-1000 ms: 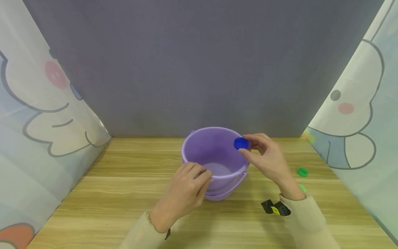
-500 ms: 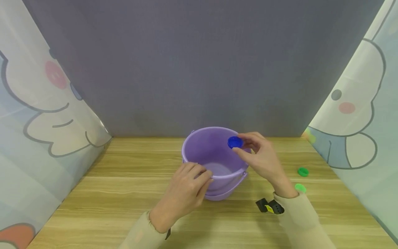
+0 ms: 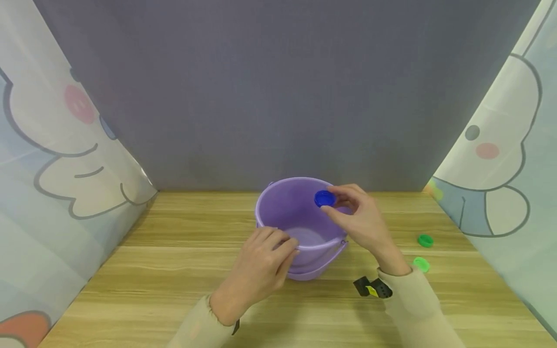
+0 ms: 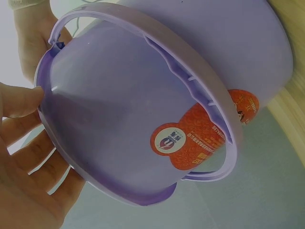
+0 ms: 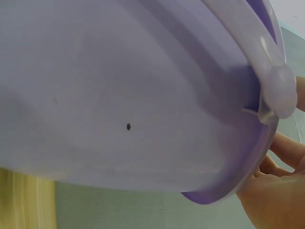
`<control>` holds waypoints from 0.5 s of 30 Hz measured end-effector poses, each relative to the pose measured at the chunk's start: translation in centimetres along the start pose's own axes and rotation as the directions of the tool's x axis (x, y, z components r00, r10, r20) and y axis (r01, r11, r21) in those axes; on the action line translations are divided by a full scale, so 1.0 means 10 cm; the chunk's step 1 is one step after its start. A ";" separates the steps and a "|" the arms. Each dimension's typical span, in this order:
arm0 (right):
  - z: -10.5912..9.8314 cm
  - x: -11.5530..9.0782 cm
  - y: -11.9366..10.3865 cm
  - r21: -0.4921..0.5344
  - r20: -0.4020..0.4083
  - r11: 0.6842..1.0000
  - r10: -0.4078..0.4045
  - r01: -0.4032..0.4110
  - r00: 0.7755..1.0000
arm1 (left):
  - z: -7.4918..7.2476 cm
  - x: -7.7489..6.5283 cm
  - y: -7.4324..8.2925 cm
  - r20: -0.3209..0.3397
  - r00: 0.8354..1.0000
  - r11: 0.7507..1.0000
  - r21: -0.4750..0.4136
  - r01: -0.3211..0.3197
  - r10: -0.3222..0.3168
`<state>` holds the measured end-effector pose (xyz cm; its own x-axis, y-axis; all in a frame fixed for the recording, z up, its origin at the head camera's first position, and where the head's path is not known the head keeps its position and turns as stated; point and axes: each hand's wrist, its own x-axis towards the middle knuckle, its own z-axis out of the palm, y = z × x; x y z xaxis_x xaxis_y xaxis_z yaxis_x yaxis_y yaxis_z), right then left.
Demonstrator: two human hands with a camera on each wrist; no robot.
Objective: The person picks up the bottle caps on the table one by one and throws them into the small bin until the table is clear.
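A purple bucket (image 3: pixel 306 258) stands upright on the wooden table. My left hand (image 3: pixel 256 266) grips its near rim; the left wrist view shows the thumb against the outside of the bucket wall (image 4: pixel 109 95) and the other fingers past the rim. Over the opening, toward the right side, my right hand (image 3: pixel 359 220) pinches a blue bottle cap (image 3: pixel 324 198) between thumb and fingertips. In the right wrist view the bucket (image 5: pixel 119 95) hides the cap, and only part of the right hand (image 5: pixel 271 195) shows beyond the rim. The bucket's handle (image 4: pixel 190 52) hangs down on the near side.
Two green caps, a darker one (image 3: pixel 425 240) and a lighter one (image 3: pixel 421 264), lie on the table (image 3: pixel 187 232) to the right, near the right forearm. A grey panel (image 3: pixel 278 96) rises behind the table, with cartoon-printed cloths on both sides.
My right hand has moved left with the blue cap, from beside the bucket's right rim to over its opening. The lighter green cap has come out from behind the sleeve. My left hand stays put.
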<state>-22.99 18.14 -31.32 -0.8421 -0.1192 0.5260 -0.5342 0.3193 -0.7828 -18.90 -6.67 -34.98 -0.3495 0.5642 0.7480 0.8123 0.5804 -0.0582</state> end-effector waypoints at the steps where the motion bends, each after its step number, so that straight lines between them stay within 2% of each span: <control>1: 0.01 0.00 0.00 0.003 0.000 1.000 0.000 0.000 1.000 | 0.00 0.00 0.00 0.000 1.000 1.000 0.000 -0.001 0.001; 10: 0.05 0.03 -0.01 0.029 -0.008 1.000 -0.003 0.003 1.000 | 0.00 0.00 -0.01 -0.011 1.000 1.000 0.009 -0.013 0.013; 15: 0.06 0.04 -0.01 0.036 -0.013 0.999 -0.012 0.013 1.000 | -0.01 0.01 0.00 0.005 1.000 1.000 -0.003 0.003 -0.003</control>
<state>-23.31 17.47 -31.30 -0.8343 -0.1105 0.5401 -0.5473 0.2833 -0.7875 -18.88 -6.67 -34.90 -0.3544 0.5656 0.7447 0.8128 0.5801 -0.0537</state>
